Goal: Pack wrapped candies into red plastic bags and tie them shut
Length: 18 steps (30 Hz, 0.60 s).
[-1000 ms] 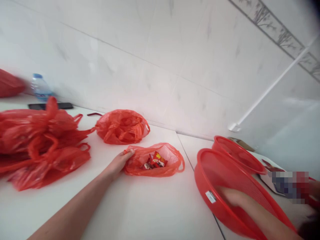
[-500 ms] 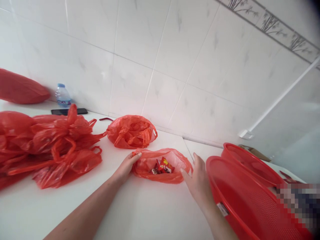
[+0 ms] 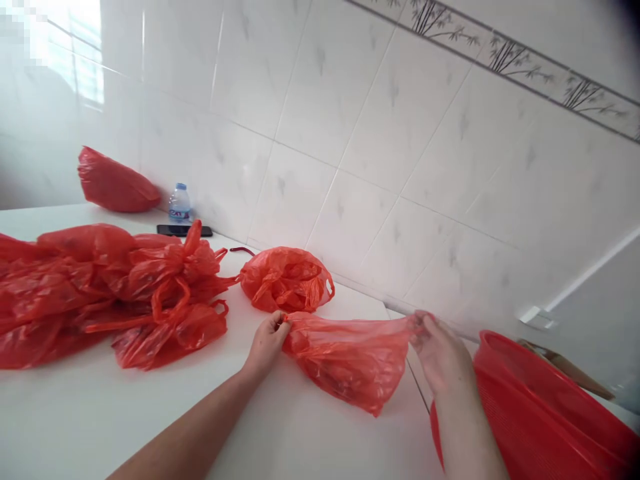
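Observation:
A small red plastic bag [image 3: 353, 360] is stretched out between my two hands, just above the white table [image 3: 75, 413]. My left hand [image 3: 267, 343] pinches its left handle. My right hand [image 3: 440, 353] grips the right handle, fingers closed round the plastic. The bag's mouth is pulled flat, so the sweets inside are hidden. A tied red bag [image 3: 286, 280] lies just behind it.
A heap of filled red bags [image 3: 110, 290] covers the table's left side. A further red bag [image 3: 115, 181], a water bottle [image 3: 179, 203] and a black phone [image 3: 184, 231] sit by the tiled wall. Red plastic baskets [image 3: 540, 413] stand at the right.
My right hand left the red basket, crossed to the open bag and took its right handle. Both hands pulled the bag's mouth flat and lifted it; the sweets went out of sight.

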Each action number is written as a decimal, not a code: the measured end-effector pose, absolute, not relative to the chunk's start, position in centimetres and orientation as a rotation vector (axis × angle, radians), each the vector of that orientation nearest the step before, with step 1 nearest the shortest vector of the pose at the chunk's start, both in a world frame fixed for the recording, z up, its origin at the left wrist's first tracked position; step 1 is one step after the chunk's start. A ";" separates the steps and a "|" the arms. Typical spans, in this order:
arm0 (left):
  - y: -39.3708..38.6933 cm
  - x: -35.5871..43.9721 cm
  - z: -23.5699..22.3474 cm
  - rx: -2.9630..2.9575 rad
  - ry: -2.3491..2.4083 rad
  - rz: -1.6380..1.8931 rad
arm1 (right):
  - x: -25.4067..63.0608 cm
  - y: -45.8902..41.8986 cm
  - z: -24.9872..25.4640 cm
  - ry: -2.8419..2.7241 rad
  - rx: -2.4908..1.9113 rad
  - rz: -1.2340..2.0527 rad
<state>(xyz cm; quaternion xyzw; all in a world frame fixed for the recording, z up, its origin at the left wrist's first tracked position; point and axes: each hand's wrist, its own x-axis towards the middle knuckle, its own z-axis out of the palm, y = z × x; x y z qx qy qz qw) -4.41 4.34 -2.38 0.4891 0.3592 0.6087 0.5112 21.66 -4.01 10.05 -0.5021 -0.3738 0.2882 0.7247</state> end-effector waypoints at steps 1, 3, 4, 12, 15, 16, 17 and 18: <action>4.3 -4.5 -2.3 1.192 0.899 1.503 | 21.5 -3.4 10.4 -0.821 -1.096 0.570; 4.2 -4.8 -2.0 1.194 0.942 1.555 | 21.3 -2.5 10.2 -0.822 -1.106 0.482; 4.2 -5.0 -1.7 1.180 0.955 1.568 | 21.2 -2.1 9.8 -0.816 -1.113 0.471; 4.4 -5.0 5.0 0.883 0.767 1.425 | 22.5 -1.1 8.0 -0.768 -1.074 0.500; 4.7 -4.3 9.6 0.979 0.673 1.367 | 23.1 -0.7 10.3 -0.708 -0.914 0.632; 4.6 -4.1 11.2 1.040 0.608 1.364 | 23.2 -0.6 11.1 -0.691 -0.858 0.656; 4.5 -3.9 12.7 1.104 0.558 1.370 | 23.2 -0.5 11.9 -0.671 -0.805 0.667; 4.3 -3.8 14.0 1.166 0.522 1.384 | 23.2 -0.5 12.6 -0.645 -0.763 0.670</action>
